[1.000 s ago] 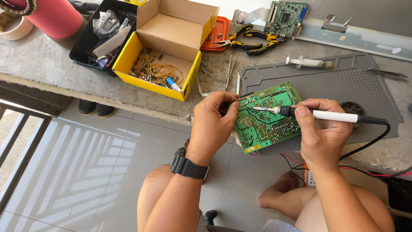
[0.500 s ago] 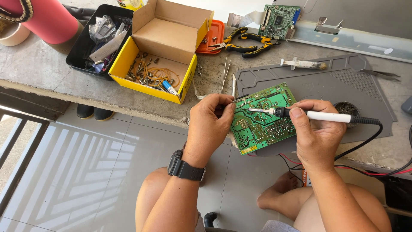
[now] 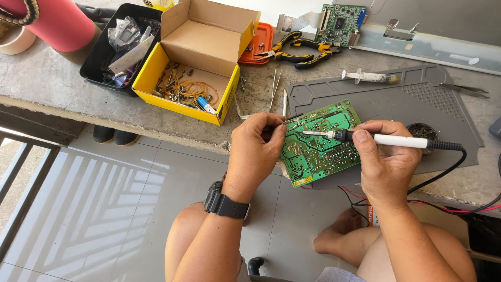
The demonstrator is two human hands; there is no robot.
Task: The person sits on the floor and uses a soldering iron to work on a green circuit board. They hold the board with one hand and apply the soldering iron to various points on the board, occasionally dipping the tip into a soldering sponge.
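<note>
A green circuit board [image 3: 318,143] lies tilted on the near edge of a grey work mat [image 3: 396,104]. My left hand [image 3: 257,149], with a black watch on its wrist, pinches a thin metal tool or wire at the board's left edge. My right hand [image 3: 383,159] grips a white-handled soldering iron [image 3: 396,140]. Its tip rests on the upper middle of the board. The iron's black cable runs off to the right.
On the concrete bench stand a yellow cardboard box [image 3: 195,78] of small parts, a black bin [image 3: 112,44], an orange tray [image 3: 257,44], yellow-black pliers [image 3: 300,49], tweezers [image 3: 275,86], a syringe [image 3: 370,77] and another circuit board [image 3: 342,21]. Tiled floor and my bare legs lie below.
Both hands and the board have stayed together; the iron's tip has shifted slightly across the board. The camera view has drifted a little.
</note>
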